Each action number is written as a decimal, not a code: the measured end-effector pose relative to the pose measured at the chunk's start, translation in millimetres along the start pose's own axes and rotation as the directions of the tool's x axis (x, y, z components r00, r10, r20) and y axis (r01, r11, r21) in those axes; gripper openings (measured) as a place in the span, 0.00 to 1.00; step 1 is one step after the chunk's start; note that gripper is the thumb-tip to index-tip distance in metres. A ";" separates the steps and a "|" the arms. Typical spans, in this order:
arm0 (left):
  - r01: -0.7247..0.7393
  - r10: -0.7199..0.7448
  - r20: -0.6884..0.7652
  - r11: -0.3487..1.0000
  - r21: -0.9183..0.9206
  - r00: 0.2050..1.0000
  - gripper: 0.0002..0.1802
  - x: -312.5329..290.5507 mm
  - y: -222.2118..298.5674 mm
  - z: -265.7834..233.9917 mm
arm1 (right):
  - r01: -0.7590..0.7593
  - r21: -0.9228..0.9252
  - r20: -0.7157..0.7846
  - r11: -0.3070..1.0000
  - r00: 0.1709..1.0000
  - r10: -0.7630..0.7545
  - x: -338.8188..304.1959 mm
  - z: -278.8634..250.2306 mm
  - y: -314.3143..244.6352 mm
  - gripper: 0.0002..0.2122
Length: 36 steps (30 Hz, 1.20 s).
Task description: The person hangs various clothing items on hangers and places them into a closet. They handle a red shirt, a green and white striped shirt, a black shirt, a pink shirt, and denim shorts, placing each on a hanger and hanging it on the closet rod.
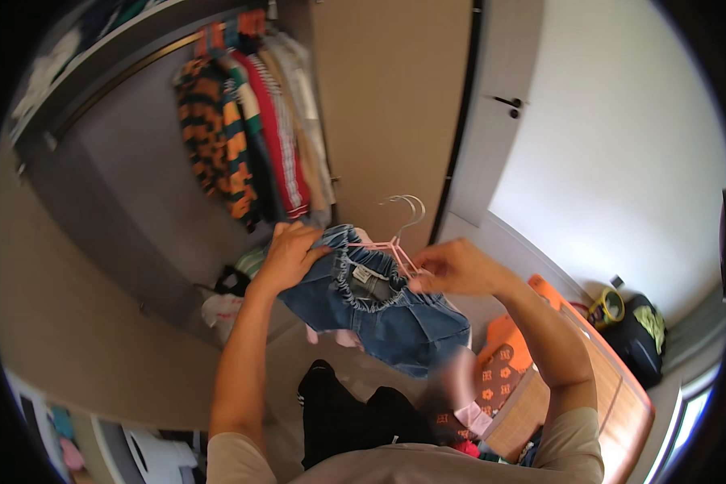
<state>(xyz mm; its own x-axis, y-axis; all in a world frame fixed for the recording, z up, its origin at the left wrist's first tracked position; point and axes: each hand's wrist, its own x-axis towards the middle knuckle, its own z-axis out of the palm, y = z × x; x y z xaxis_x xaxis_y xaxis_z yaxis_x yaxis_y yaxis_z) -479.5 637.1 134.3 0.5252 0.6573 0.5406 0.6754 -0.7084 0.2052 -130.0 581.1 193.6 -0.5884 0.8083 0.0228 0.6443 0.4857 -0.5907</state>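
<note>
A blue denim garment (pixel 407 324) with a gathered elastic opening and a pale label inside hangs tilted before me. My left hand (pixel 290 252) is closed on its left side, thumb on top. My right hand (pixel 458 268) pinches at the right edge of the opening, where an arm of a pink clothes hanger (pixel 397 248) meets the denim; its fingertips are partly hidden. Two metal hooks (pixel 415 208) rise above the opening, so a second hanger seems to be there. Some pink cloth (pixel 345 337) shows below and behind the denim.
An open wardrobe with several hanging clothes (pixel 278 129) stands at the far left, beside its tan door (pixel 391 105). At right are a wooden-topped piece with an orange edge (pixel 593 395), a yellow bucket (pixel 607 306) and a black bag (pixel 641 339). A child's blurred arm (pixel 460 383) shows below the garment.
</note>
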 end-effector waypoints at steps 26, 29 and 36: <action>0.602 -0.355 -0.809 0.799 -0.003 0.468 0.20 -116.2 -44.4 -39.0 | 0.399 0.008 -0.184 0.917 0.902 -0.391 183.5 83.4 -85.5 0.15; 0.502 -0.653 -0.594 0.751 -0.428 0.470 0.21 -146.0 21.4 35.3 | 0.388 0.028 -0.283 0.921 0.887 -0.365 210.8 92.9 -112.7 0.16; 0.549 -0.562 -0.705 0.784 -0.289 0.432 0.40 -99.7 60.0 50.6 | 0.478 0.145 -0.375 0.866 0.837 -0.399 272.1 105.8 -170.9 0.15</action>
<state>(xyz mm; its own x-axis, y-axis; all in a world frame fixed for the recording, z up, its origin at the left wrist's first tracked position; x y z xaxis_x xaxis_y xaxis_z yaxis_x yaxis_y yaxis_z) -465.1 542.1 51.4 -0.5176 0.5012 0.6935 0.6686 -0.2689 0.6933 -451.9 682.8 215.4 -0.5661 0.6074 0.5574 0.2064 0.7590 -0.6175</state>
